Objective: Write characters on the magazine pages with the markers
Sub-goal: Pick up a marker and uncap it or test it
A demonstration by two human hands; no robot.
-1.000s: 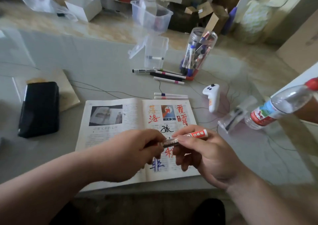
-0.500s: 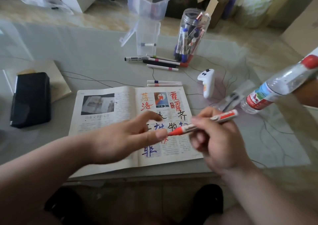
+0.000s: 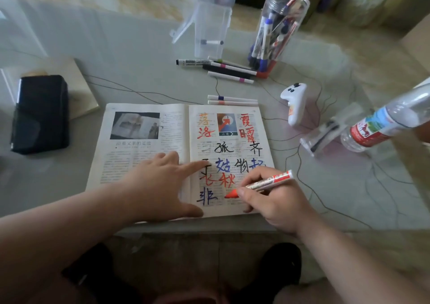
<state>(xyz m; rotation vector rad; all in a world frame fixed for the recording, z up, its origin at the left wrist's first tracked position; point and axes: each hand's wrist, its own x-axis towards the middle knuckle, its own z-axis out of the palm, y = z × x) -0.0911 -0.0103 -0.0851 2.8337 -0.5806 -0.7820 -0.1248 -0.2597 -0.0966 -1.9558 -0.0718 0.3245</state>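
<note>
An open magazine (image 3: 144, 150) lies on the glass table near its front edge. Its right page carries several handwritten characters in orange, red, black and blue. My left hand (image 3: 160, 182) lies flat across the spine with straight fingers, the forefinger reaching onto the right page. My right hand (image 3: 277, 201) grips a red marker (image 3: 267, 182) with its red tip down on the lower right page, just right of a blue character. Two capped markers (image 3: 232, 100) lie just above the magazine.
Several loose markers (image 3: 223, 68) lie in front of a clear jar of markers (image 3: 277, 31) and an open clear box (image 3: 210, 31). A white controller (image 3: 294, 103), a tilted water bottle (image 3: 386, 122) and a clear case sit right. A black pouch (image 3: 40, 113) lies left.
The marker was uncapped between both hands, then my right hand lowered its tip to the lower right page. My left hand let go and flattened onto the magazine.
</note>
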